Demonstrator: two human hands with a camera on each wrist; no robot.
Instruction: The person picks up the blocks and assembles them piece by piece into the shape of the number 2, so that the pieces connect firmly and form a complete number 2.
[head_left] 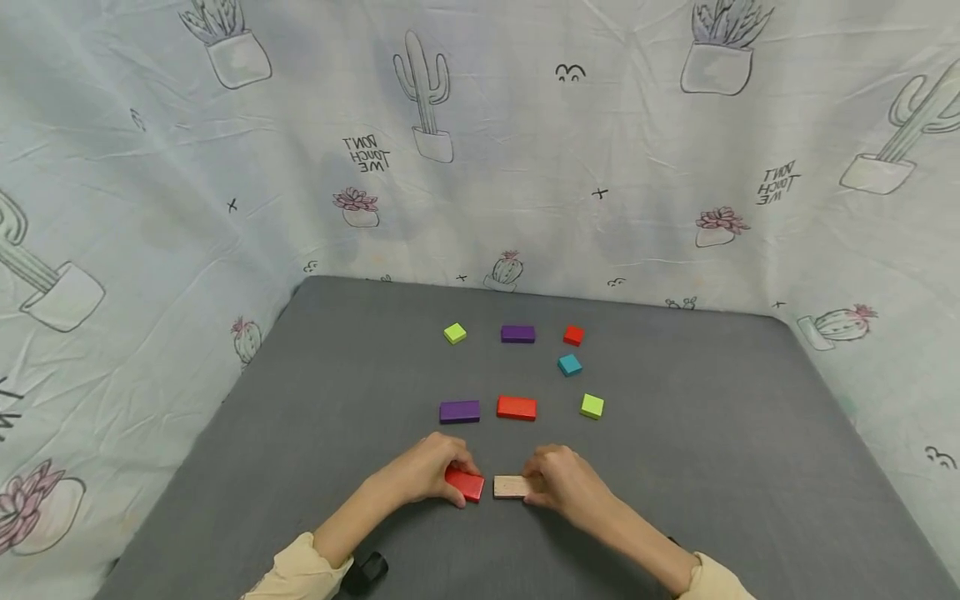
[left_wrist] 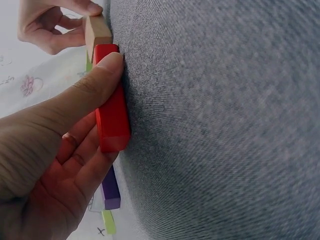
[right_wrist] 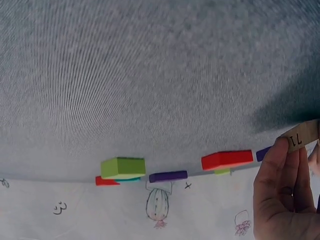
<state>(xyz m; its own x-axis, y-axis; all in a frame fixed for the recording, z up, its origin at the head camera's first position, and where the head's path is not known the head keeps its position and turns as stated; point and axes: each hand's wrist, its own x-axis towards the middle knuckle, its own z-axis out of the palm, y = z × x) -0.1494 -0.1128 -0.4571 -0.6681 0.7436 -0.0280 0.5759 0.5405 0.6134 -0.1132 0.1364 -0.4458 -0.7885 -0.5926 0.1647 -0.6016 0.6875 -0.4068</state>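
My left hand (head_left: 435, 468) pinches a red block (head_left: 466, 484) between thumb and fingers, low at the grey table. In the left wrist view the thumb lies along one long face of this red block (left_wrist: 112, 117). Just to its right, my right hand (head_left: 567, 486) grips a plain wooden block (head_left: 510, 487) by its right end. A small gap parts the two blocks in the head view. Dark marks like "71" show on the wooden block (right_wrist: 303, 136) in the right wrist view. Beyond the hands lie a purple block (head_left: 460, 412) and another red block (head_left: 517, 407).
A green block (head_left: 592, 406), a teal block (head_left: 570, 365) and a small red block (head_left: 573, 335) lie to the right. Farther back are a purple block (head_left: 518, 334) and a green block (head_left: 455, 333). A cactus-print cloth (head_left: 525, 150) hangs behind the table (head_left: 712, 433).
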